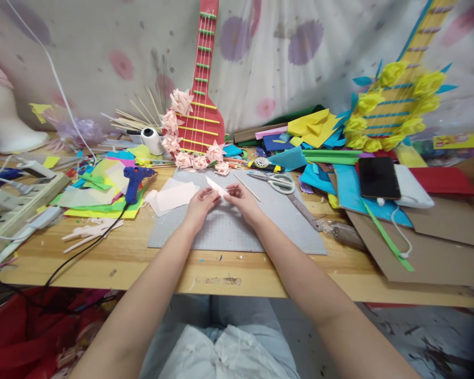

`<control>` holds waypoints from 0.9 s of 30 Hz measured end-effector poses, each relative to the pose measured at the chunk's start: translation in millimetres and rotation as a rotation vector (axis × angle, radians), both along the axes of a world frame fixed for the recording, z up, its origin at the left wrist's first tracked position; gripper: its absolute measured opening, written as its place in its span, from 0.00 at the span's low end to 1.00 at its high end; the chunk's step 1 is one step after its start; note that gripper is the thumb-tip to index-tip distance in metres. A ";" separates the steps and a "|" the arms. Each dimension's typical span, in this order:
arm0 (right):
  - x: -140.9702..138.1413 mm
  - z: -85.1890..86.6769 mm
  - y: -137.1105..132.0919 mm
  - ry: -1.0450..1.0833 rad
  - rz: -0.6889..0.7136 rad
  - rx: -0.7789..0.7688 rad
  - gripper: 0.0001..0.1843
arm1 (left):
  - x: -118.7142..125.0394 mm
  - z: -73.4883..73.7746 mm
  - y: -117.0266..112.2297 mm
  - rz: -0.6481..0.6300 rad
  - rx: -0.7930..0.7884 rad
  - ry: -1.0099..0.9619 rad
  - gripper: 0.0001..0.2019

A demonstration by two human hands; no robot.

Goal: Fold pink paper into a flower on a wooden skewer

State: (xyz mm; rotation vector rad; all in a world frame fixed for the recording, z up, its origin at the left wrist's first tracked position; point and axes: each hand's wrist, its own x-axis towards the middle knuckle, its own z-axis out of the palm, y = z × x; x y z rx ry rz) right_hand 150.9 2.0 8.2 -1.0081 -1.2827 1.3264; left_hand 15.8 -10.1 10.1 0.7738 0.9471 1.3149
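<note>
My left hand [199,202] and my right hand [242,200] meet over a grey cutting mat [237,231], and both pinch a small folded piece of pale pink paper [216,186] between their fingertips. Flat pink paper sheets [173,197] lie on the mat just left of my left hand. A thin wooden stick [247,187] lies on the mat beside my right hand. White-handled scissors [278,182] rest a little farther right.
A blue glue gun [135,178] sits on coloured paper at left, its cord trailing off the table. A red paper guitar [200,95] with pink paper flowers stands behind the mat. A phone [378,178], cardboard [430,247] and a metal ruler [306,210] lie at right.
</note>
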 end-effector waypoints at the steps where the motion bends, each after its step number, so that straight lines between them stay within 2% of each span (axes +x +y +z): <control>1: -1.2 -0.1 -0.8 -0.004 0.020 0.004 0.18 | -0.3 0.9 -0.3 -0.035 0.006 -0.014 0.14; 3: -3.7 -0.9 -1.8 -0.024 0.056 0.019 0.17 | -3.3 2.5 0.0 -0.054 0.004 -0.024 0.12; 8: -6.5 -2.6 -2.3 -0.055 0.095 0.013 0.18 | -8.4 4.1 0.1 0.031 -0.036 -0.007 0.08; 12: -6.0 -3.1 -1.9 -0.060 0.067 -0.019 0.19 | -6.1 3.7 -0.6 0.020 -0.010 0.013 0.09; 19: -9.2 -3.8 -2.5 -0.086 0.088 0.002 0.19 | -6.7 3.0 0.4 0.111 0.004 0.022 0.11; 27: -9.2 -3.5 -2.9 -0.086 0.088 -0.050 0.18 | -6.7 0.2 -0.3 0.119 0.021 0.035 0.11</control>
